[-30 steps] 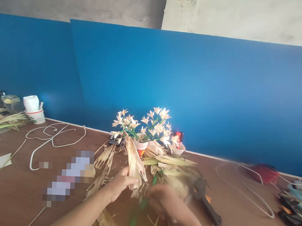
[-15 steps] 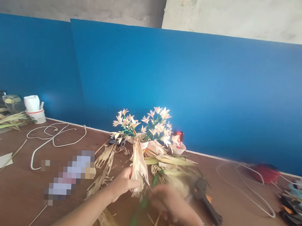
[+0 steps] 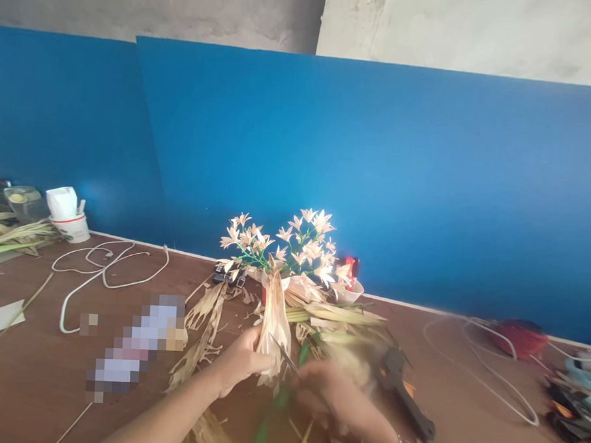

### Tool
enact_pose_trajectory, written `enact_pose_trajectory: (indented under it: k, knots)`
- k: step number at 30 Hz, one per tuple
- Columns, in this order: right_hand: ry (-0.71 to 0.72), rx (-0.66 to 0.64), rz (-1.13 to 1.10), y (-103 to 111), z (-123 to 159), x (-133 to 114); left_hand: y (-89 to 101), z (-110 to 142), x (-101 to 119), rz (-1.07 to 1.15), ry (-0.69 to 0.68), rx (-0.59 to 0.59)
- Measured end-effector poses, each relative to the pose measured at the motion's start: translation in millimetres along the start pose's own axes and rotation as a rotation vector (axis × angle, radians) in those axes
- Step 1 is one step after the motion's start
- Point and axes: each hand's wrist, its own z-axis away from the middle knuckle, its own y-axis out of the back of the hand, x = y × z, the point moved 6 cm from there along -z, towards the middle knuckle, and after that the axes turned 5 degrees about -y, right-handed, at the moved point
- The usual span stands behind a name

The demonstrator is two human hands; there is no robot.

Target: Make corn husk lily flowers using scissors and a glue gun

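Observation:
My left hand (image 3: 244, 363) is closed on a dry, pale corn husk (image 3: 274, 312), which stands up from the fingers with its narrow end at the top. The thin dark blades of a pair of scissors (image 3: 284, 353) lie against the husk's lower part. Their handles are in my right hand (image 3: 317, 389), which is closed and somewhat blurred. Just behind the husk rise white flowers (image 3: 311, 248) on green stems, partly covering a cup. Loose husks (image 3: 205, 328) lie left of my left hand, and greenish husks (image 3: 340, 315) lie beyond my right hand.
A dark glue gun (image 3: 403, 393) lies right of my right hand. White cables (image 3: 97, 271) curl at the left, near a white cup (image 3: 72, 227). A red pouch (image 3: 520, 339) sits at the far right. The blue partition (image 3: 352, 152) borders the table's back.
The husk's upper tip has swung slightly to the right. Both hands and the scissors stay in nearly the same place.

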Motion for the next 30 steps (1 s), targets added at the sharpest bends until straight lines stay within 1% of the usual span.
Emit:
enact_pose_trajectory:
  k: [6,12,18,21,23,25,28,30]
  knots:
    - [0.033,-0.024,0.008,-3.8,5.5,-13.2,1.0,0.0,-1.0,-0.03,0.009,-0.01]
    - [0.034,-0.028,0.049,-6.0,7.0,-21.0,3.0,-1.2,-4.8,0.009,0.025,0.0]
    - [0.057,-0.032,0.039,-5.9,7.0,-20.3,3.4,-1.0,-4.6,0.024,0.026,-0.004]
    - [0.02,-0.027,0.045,-3.3,5.1,-13.9,2.7,-0.9,-3.3,0.028,0.027,-0.003]
    - [-0.014,-0.018,0.022,-0.3,2.6,-6.7,2.2,-1.7,-0.5,0.024,0.002,0.001]
    - [-0.028,-0.032,-0.005,1.3,-0.1,0.5,3.4,-3.2,2.4,0.011,-0.034,0.035]
    - [0.005,-0.088,-0.02,-0.9,-2.9,6.7,10.3,-5.1,4.2,-0.012,-0.075,0.159]
    - [0.039,-0.095,-0.028,-3.0,-3.9,7.3,13.9,-5.6,4.3,-0.022,-0.103,0.221]
